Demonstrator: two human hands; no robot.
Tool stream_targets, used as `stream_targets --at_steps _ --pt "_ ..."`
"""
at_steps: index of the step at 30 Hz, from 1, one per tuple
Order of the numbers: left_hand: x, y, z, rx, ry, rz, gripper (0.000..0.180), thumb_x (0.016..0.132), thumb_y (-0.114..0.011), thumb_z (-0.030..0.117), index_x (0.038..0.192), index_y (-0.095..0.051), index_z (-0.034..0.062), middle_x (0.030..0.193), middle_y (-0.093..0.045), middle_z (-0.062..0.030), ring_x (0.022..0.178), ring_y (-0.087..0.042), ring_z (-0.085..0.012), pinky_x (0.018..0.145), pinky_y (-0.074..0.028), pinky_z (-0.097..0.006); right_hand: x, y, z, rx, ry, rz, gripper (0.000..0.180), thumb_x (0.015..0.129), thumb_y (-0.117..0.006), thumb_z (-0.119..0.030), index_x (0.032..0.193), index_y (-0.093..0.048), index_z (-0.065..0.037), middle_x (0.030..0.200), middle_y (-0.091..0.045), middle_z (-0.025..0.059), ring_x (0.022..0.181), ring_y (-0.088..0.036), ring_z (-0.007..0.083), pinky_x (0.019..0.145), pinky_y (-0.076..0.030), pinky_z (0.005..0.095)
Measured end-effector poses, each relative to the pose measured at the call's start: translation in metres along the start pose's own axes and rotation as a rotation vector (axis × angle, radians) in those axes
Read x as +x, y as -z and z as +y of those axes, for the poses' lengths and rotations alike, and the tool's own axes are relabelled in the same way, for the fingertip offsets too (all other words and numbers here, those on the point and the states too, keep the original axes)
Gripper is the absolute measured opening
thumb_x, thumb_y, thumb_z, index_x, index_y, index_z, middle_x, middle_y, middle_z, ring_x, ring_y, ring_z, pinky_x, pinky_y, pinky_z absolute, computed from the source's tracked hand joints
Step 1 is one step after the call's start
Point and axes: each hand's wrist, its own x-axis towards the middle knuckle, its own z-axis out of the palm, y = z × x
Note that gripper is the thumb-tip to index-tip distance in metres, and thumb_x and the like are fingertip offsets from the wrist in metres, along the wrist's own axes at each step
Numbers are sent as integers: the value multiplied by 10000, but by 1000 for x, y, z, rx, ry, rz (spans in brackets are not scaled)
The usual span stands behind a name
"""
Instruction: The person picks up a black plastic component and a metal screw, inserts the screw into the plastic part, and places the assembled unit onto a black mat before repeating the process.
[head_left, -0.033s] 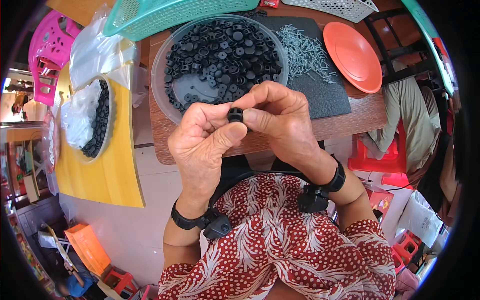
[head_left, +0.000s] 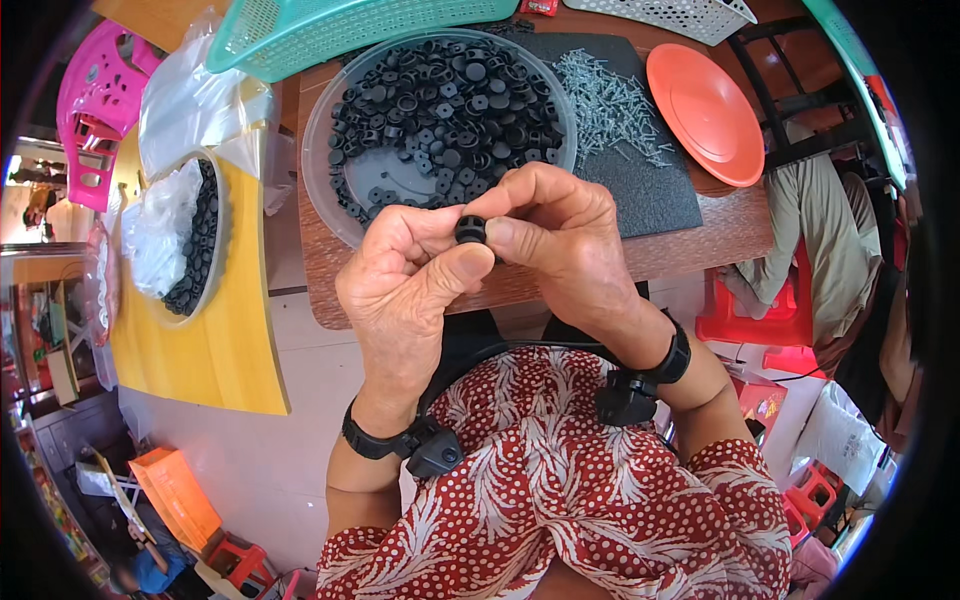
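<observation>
A small round black plastic part (head_left: 470, 230) with a grooved side is pinched between my two hands, above the near edge of the table. My left hand (head_left: 405, 270) grips it from the left with thumb and forefinger. From the right, my right hand (head_left: 560, 235) has its thumb and fingertips closed on the same part. Just beyond my hands stands a wide clear plastic basin (head_left: 316, 200) holding many loose black parts (head_left: 450, 100), some of them caps and some square pieces with a hole. My fingers cover some of the held part.
Silver screws (head_left: 610, 105) are heaped on a dark mat (head_left: 640, 205), beside an orange plate (head_left: 706, 115). A green basket (head_left: 350, 35) borders the far side. At left, a yellow table (head_left: 230, 340) bears another tub (head_left: 222, 235) of black parts. Someone in light trousers (head_left: 820, 220) sits at right.
</observation>
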Motion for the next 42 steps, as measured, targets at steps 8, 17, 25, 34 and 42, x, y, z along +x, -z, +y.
stream_targets --at_steps 8,17,25,34,42 --pt "-1 0 0 121 -30 -1 241 769 -719 48 946 -576 -33 781 -624 -34 663 -536 -47 571 -449 -171 -2 -3 -6 -79 5 11 119 780 -592 84 868 -631 14 815 -635 40 728 -591 79 658 -497 217" --pt "2 7 -4 296 -263 -36 261 752 -748 135 878 -574 -13 718 -608 -12 645 -519 -45 589 -441 -185 -6 -4 -9 -131 83 -5 100 782 -609 61 856 -641 4 812 -633 22 733 -572 59 661 -482 206" --pt "7 2 3 459 -316 -38 245 740 -755 114 868 -587 -9 725 -624 -29 640 -541 -61 585 -446 -199 -1 3 -17 2 -44 -71 117 804 -615 25 921 -627 21 858 -634 44 789 -574 74 703 -478 212" --pt "-4 -10 4 758 -343 4 259 725 -737 75 949 -624 10 739 -597 -15 651 -538 -88 597 -429 -217 -9 6 -17 61 -188 -104 182 810 -661 -40 966 -571 -14 818 -560 -7 733 -515 51 645 -434 199" --pt "-2 -25 2 621 -317 -79 369 723 -679 -17 1078 -580 -27 824 -627 -58 706 -564 -102 650 -465 -234 -7 20 -16 18 -52 -47 165 865 -601 -63 1004 -554 13 906 -621 62 826 -598 109 729 -499 252"
